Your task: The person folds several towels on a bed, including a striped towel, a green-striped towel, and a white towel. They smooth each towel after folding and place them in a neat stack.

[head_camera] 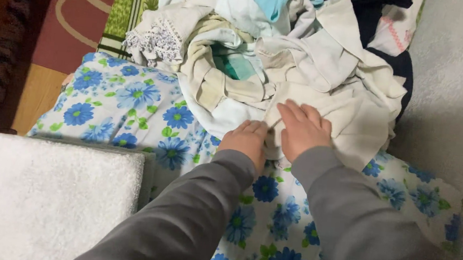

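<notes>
Cream crumpled cloth [351, 116], right hand [302, 132] flat, open, left hand [246, 141] curled, grip unclear

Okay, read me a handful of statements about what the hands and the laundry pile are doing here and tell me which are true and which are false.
1. Both hands rest on a cream cloth at the near edge of the clothes pile. True: the left hand and the right hand lie side by side on it.
2. The sheet under the pile is plain red. False: the sheet is white with blue flowers and green leaves.
3. A folded white towel lies to the left of the arms. True.
4. The right hand holds a cloth lifted high in the air. False: it lies flat on the cloth.
5. The person's arms are bare. False: both wear grey sleeves.
</notes>
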